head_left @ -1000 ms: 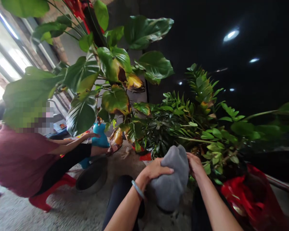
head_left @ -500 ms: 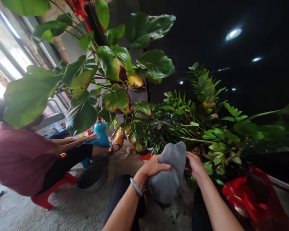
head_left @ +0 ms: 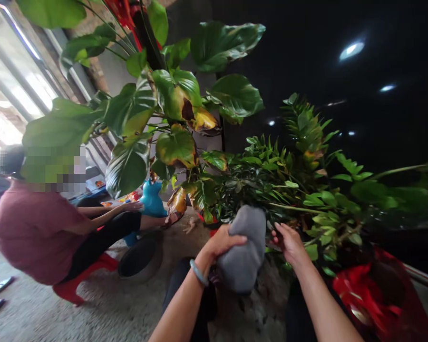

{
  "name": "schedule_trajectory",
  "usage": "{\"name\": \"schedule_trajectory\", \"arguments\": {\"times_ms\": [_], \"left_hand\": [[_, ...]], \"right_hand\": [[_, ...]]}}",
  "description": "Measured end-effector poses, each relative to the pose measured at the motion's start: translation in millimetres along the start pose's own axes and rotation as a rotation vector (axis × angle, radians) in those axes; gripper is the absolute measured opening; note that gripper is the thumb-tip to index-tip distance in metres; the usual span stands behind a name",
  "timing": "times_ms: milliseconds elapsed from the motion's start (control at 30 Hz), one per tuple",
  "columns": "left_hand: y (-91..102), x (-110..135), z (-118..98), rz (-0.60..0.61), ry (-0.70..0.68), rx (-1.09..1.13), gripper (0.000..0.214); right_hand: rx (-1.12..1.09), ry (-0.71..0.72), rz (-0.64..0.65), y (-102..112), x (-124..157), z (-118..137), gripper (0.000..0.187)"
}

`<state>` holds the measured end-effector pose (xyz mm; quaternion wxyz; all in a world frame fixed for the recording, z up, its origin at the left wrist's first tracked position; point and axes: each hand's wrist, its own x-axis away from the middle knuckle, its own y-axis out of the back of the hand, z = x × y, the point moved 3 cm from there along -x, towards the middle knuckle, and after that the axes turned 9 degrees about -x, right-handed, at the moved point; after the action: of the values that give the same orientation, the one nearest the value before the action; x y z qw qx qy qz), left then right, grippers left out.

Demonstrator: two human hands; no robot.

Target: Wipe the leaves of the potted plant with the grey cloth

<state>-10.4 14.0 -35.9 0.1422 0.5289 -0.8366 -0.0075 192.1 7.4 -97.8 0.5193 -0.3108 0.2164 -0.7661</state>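
A soft, rounded grey fabric item point(head_left: 243, 254) is in front of me, between my knees; its exact kind does not show. My left hand point(head_left: 224, 244), with a pale bangle at the wrist, grips its left side, thumb across the front and fingers hidden behind. To the right of the fabric, a small gap away, my right hand point(head_left: 288, 241) has its fingers curled together. Something small and dark may be at its fingertips, too unclear to name. Green leafy plants point(head_left: 271, 190) stand just beyond both hands.
A person in a pink shirt point(head_left: 35, 228) sits on a red stool point(head_left: 85, 275) at left, a hand by a blue animal-shaped object point(head_left: 152, 199). A dark basin point(head_left: 139, 256) stands on the floor. Large leaves point(head_left: 178, 145) overhang, and a red bag point(head_left: 374, 289) lies at right.
My right hand has come away from the grey fabric item, which has turned and tipped slightly left in my left hand. The whole view has shifted a little.
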Motion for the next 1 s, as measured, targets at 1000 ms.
{"name": "schedule_trajectory", "arguments": {"times_ms": [1000], "left_hand": [[11.6, -0.4, 2.3, -0.145, -0.052, 0.060, 0.044]], "right_hand": [[0.058, 0.026, -0.004, 2.5, -3.5, -5.5, 0.033]]}}
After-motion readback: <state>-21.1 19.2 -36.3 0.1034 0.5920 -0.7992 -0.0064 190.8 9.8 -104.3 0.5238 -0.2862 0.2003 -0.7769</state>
